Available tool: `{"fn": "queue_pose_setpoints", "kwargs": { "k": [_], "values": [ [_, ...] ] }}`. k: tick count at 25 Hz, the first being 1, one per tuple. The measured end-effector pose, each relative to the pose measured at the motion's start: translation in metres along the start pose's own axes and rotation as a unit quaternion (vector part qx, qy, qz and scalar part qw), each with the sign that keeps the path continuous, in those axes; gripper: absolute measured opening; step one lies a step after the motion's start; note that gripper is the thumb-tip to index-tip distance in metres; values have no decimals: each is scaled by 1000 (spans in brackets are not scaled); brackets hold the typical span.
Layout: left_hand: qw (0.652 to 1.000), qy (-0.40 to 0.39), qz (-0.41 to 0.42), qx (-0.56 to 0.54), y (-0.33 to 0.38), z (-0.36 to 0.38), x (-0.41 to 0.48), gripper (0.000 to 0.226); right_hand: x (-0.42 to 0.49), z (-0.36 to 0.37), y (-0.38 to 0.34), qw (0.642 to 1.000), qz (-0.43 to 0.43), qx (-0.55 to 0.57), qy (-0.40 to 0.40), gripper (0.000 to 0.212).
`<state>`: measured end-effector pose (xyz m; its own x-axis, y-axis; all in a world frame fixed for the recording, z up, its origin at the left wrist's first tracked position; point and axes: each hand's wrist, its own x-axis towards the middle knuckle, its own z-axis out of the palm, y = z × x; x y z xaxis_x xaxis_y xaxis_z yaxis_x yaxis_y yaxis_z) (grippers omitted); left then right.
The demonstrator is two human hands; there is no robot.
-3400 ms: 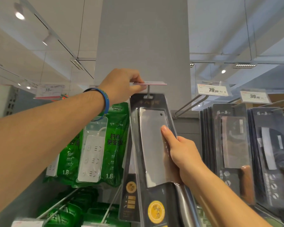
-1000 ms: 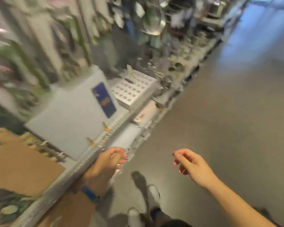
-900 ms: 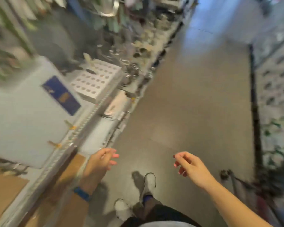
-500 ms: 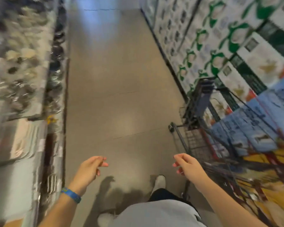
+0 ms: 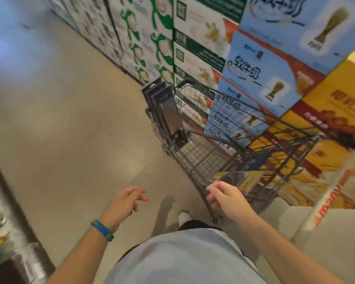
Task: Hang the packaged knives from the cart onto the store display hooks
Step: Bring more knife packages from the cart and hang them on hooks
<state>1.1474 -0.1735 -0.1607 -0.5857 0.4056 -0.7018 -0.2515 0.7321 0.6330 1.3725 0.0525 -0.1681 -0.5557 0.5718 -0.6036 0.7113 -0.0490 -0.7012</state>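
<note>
**1. Grey shirt** [image 5: 182, 259]: 6 o'clock, at the bottom edge. It is the person's own torso, seen from above.

**2. Left grip** [image 5: 124, 203]: 7 o'clock of centre, with a blue wristband [image 5: 103, 230] on the wrist. The fingers are loosely curled with nothing in them, and the grip hangs over bare floor.

**3. Right grip** [image 5: 226, 199]: 5 o'clock of centre. The fingers are loosely curled and empty. It sits in front of the cart's near corner; contact with the wire cannot be told.

**4. White shoe** [image 5: 183, 216]: 6 o'clock, between the two forearms, on the floor.

**5. Floor** [image 5: 70, 140]: grey-beige and glossy, filling 9 to 11 o'clock.

**6. Shelf** [image 5: 0, 222]: 8 o'clock, at the left edge. It is blurred and its stock is unreadable.

**7. Cart** [image 5: 203, 160]: dark wire, 3 to 4 o'clock of centre. One caster [image 5: 215, 219] shows at the near corner.

**8. Packaged knives** [image 5: 168, 113]: 12 o'clock of centre, at the cart's far left end.
- Several dark flat packs stand on end, tilted, against the wire side.
- Their hang-tabs point up and rise above the rim.
- The front pack shows a broad blade behind clear plastic.

**9. Stacked cartons**: just behind the cart.
- Green-and-white cartons [image 5: 143, 37] at 12 o'clock.
- Blue cartons [image 5: 260, 72] at 1 to 2 o'clock.
- Yellow cartons [image 5: 336, 119] at 3 o'clock.
</note>
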Motion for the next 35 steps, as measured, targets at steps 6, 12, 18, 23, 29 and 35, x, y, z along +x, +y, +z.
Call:
{"fn": "queue_pose_setpoints", "kwargs": {
  "k": [6,12,18,23,29,35],
  "values": [
    [996,-47,-12,72,55,28,52,24,33,-36,18,979,87,-117,143,21],
    [976,-127,49,168,132,49,132,23,75,-48,22,928,160,-254,219,40],
    [956,-190,37,219,203,34,225,23,130,-37,0,841,379,-375,96,70],
    [929,-248,4,276,238,36,306,25,154,-32,-17,882,234,-121,392,62],
    [889,-302,-7,344,243,78,343,19,171,-6,-51,817,474,77,319,30],
    [737,-412,232,484,275,115,337,94,194,-57,-105,955,214,-176,107,25]
  ]
}}
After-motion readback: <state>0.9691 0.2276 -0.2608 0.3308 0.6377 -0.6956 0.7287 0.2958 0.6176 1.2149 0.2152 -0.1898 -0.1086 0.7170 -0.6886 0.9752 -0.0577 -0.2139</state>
